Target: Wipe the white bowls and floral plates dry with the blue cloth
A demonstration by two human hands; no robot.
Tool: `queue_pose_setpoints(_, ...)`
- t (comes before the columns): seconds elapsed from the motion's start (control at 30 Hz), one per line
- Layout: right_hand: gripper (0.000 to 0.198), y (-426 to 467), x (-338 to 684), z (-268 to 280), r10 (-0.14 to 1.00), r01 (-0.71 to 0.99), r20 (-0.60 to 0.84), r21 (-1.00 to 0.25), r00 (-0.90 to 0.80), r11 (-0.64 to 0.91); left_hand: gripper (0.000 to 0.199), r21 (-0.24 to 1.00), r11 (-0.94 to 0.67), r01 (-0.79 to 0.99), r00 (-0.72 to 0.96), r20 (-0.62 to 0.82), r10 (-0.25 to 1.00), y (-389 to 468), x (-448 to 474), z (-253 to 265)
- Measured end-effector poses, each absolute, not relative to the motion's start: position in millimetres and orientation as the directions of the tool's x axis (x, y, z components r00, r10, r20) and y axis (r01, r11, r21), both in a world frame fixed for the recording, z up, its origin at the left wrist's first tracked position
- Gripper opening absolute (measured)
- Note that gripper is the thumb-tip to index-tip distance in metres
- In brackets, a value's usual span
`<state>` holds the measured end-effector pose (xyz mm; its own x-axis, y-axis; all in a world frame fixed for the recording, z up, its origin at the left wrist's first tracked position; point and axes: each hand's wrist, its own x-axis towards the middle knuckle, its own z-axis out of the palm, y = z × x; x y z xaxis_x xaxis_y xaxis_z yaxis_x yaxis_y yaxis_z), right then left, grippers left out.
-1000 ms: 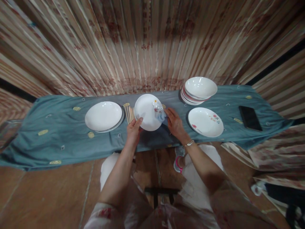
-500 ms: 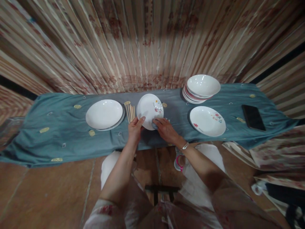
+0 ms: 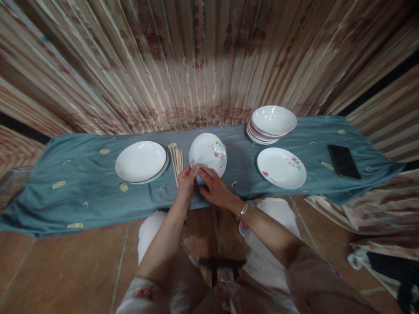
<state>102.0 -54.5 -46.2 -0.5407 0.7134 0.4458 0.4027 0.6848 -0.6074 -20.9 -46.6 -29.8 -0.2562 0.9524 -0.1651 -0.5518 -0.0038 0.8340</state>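
Observation:
A small white plate (image 3: 204, 150) with a floral print at its right side is in front of me, near the middle of the table. At its near-left rim, my left hand (image 3: 186, 184) is closed on the edge, thumb on top. My right hand (image 3: 214, 187) is closed on a small bluish-grey cloth (image 3: 199, 180), mostly hidden under the fingers, at the plate's near rim. The fingertips of both hands meet there. Just left of the plate lie several wooden chopsticks (image 3: 178, 160).
Large white plates (image 3: 140, 161) are stacked at the left. White bowls (image 3: 274, 120) stand stacked at the back right, behind a single flowered plate (image 3: 281, 168). A black phone (image 3: 344, 162) lies far right on the teal tablecloth (image 3: 94, 183). A pleated curtain (image 3: 203, 56) hangs behind.
My right hand has slid left with the cloth along the plate's near rim, up to my left hand. The whole view has shifted slightly.

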Motion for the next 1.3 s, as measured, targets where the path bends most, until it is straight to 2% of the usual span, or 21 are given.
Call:
queue_pose_setpoints(0.13,0.061,-50.5,97.6,-43.8,0.73,0.41,0.482,-0.612,-0.484,0.676,0.037,0.839,0.001,-0.545,-0.23,-0.151,0.961,-47.7,-20.3,-29.5)
queue_pose_setpoints(0.33,0.045,-44.5,101.1,-32.4,0.754,0.404,0.517,-0.638,-0.406,0.655,0.044,0.831,0.068,-0.552,-0.204,-0.214,0.955,-50.3,-26.0,-25.9)
queue_pose_setpoints(0.67,0.033,-34.4,117.4,-7.0,0.819,0.366,0.496,-0.733,-0.289,0.574,0.052,0.843,0.076,-0.532,-0.156,-0.186,0.97,-50.0,-22.4,-18.8)
queue_pose_setpoints(0.93,0.033,-41.6,107.7,-19.1,0.782,0.339,0.496,-0.711,-0.378,0.616,0.043,0.848,0.099,-0.521,-0.155,-0.208,0.966,-52.1,-24.9,-18.3)
queue_pose_setpoints(1.07,0.042,-45.8,106.8,-19.5,0.754,0.265,0.476,-0.736,-0.452,0.623,0.042,0.846,0.062,-0.529,-0.177,-0.182,0.967,-52.2,-26.5,-22.6)
queue_pose_setpoints(1.3,0.048,-41.6,110.4,-22.8,0.807,0.183,0.371,-0.849,-0.458,0.495,0.043,0.846,0.106,-0.523,-0.159,-0.22,0.962,-53.4,-27.0,-24.1)
